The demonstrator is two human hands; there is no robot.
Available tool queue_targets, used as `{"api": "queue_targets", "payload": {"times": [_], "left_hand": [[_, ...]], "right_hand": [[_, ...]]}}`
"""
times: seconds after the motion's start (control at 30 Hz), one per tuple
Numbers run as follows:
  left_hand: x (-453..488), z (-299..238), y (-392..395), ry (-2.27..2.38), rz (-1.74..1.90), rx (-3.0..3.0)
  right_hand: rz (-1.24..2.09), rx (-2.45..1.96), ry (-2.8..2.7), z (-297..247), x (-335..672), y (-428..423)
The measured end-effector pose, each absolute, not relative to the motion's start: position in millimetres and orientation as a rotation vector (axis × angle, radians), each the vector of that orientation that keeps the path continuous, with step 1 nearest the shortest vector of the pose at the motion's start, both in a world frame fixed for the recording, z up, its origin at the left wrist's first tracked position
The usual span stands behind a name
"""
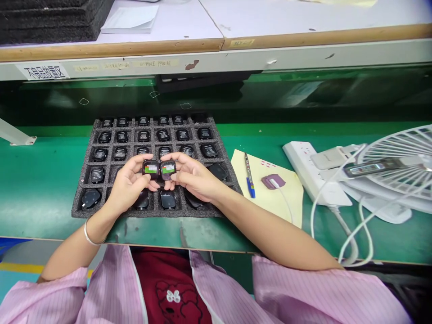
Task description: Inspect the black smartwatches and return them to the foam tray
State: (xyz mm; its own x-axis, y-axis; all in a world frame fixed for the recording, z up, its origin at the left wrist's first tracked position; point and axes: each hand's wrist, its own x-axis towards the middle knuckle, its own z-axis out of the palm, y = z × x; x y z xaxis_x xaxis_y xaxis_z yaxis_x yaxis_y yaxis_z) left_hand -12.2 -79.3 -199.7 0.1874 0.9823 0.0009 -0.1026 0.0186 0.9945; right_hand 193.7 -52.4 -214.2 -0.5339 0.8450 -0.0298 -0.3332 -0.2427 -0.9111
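Note:
My left hand [127,184] is closed on a small black device [150,168] with a lit coloured screen. My right hand [195,177] grips a second such device [168,169], held side by side with the first. Both hands hover over the front middle of a dark foam tray [84,210] whose cells hold several similar black devices [100,154]. A silver bangle [90,238] circles my left wrist.
A yellow sheet [293,198] to the right carries a blue pen [249,175] and a purple charging puck [273,182] on a white cable. Farther right lie a white power strip [305,167] and a white fan [401,171]. A shelf edge [216,54] runs behind the green belt.

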Motion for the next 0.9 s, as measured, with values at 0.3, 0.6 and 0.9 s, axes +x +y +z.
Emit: {"api": "queue_targets", "payload": {"times": [0.3, 0.6, 0.9], "left_hand": [[-13.0, -201.1, -78.8, 1.062, 1.096, 1.222], [-24.2, -194.1, -77.3, 1.030, 1.094, 1.266], [-95.2, -180.6, -62.3, 1.454, 0.771, 1.734]], "right_hand": [[1.822, -0.812, -1.173, -216.4, 193.8, -49.9], [1.976, -0.786, -1.085, -213.8, 197.0, -49.8], [1.789, -0.777, -1.664, -213.6, 183.9, -38.2]]}}
